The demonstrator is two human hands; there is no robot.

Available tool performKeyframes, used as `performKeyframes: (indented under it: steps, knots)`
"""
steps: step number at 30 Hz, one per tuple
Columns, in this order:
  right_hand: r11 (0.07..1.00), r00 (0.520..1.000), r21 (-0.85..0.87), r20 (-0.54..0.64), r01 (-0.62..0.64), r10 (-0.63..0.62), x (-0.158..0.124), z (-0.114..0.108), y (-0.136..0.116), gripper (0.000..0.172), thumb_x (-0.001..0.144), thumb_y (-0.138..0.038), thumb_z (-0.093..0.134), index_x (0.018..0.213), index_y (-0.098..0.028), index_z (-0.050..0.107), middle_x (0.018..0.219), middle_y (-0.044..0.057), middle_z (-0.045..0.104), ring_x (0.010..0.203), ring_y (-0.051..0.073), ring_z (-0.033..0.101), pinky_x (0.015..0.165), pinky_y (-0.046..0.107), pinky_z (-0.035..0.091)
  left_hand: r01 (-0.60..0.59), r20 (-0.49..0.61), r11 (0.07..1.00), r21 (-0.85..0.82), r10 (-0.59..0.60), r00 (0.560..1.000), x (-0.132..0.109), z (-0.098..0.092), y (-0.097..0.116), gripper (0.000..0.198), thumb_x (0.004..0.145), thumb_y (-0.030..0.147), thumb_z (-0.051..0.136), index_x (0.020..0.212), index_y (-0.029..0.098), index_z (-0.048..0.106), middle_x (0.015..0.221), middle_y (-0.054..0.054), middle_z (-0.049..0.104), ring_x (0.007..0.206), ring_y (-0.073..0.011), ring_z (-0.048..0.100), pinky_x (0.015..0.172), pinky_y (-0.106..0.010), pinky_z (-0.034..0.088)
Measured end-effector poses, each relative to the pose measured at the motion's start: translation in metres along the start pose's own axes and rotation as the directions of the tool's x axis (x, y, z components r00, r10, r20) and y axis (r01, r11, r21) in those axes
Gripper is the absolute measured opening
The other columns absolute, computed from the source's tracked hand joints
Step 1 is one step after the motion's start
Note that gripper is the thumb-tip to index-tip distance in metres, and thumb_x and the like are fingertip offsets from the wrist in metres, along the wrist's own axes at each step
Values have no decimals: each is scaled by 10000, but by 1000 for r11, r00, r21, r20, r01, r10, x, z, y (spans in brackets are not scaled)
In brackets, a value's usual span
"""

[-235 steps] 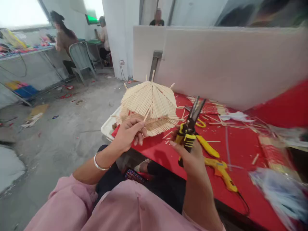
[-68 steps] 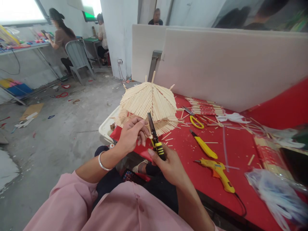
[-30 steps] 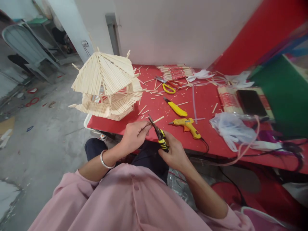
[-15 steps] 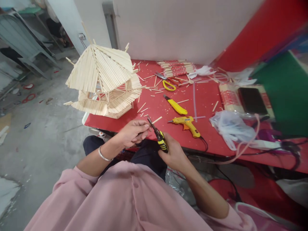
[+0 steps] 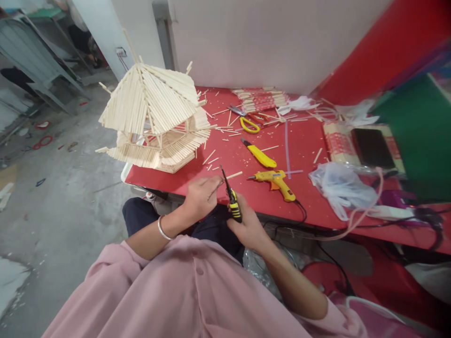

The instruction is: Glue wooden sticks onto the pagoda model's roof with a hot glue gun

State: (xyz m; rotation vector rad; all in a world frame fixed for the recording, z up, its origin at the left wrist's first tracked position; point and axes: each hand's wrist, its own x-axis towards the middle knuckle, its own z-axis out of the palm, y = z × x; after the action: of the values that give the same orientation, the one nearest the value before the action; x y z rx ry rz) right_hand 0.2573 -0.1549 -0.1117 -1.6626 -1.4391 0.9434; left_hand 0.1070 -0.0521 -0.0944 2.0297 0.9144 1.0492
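Note:
My left hand point(image 5: 201, 196) is closed in a pinch on a thin wooden stick point(image 5: 234, 175) at the near edge of the red table point(image 5: 303, 155). My right hand point(image 5: 246, 226) grips black-and-yellow cutters point(image 5: 230, 199), their blades closed around the stick right beside my left fingertips. A two-tiered model house made of wooden sticks point(image 5: 155, 119) stands at the table's left corner, just beyond my left hand.
A yellow glue gun point(image 5: 275, 180), a yellow utility knife point(image 5: 259, 155) and yellow-handled scissors point(image 5: 246, 123) lie on the table among loose stick offcuts. Stick bundles point(image 5: 260, 99), a plastic bag point(image 5: 340, 188) and a phone point(image 5: 371, 148) lie further right. A white wall panel stands behind.
My head turned right and down, so the table's right side came into view. My hands came away from the model house to the near table edge, cutters closing on the stick.

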Motion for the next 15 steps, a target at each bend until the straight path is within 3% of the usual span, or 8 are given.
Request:
performKeyframes:
  steps: [3,6,11,15]
  knots:
    - [1000,999,-9,-26,-27,27,2,5,1,409,646,-225,517,1054,-205,519,871,2,598,769,173,553,734,303,461,-114,-25,987,110,118,993,-4,5,-12,255,928,152,470,907,179,722,807,-96,719,723,-182,667,715,-289,523]
    - [998,999,-35,-13,-45,44,5,8,6,376,642,-228,523,1017,-210,512,781,-26,559,693,162,512,666,290,426,-203,-72,975,85,209,975,-1,6,-18,253,970,185,476,823,177,682,708,-50,679,640,-150,632,645,-251,498]
    - [998,1000,56,1,-12,12,3,10,14,630,637,-238,525,1266,-204,517,999,34,633,897,207,587,826,341,476,-127,-56,992,18,128,990,2,0,-15,373,999,260,533,638,176,572,538,26,533,502,-97,520,538,-202,413]
    - [994,997,110,76,-26,18,-4,8,20,605,647,-245,529,1251,-222,541,969,37,629,893,212,588,835,358,483,-120,-52,988,95,125,991,-1,-7,-18,360,1012,276,511,682,177,614,554,18,544,527,-108,525,566,-215,416]
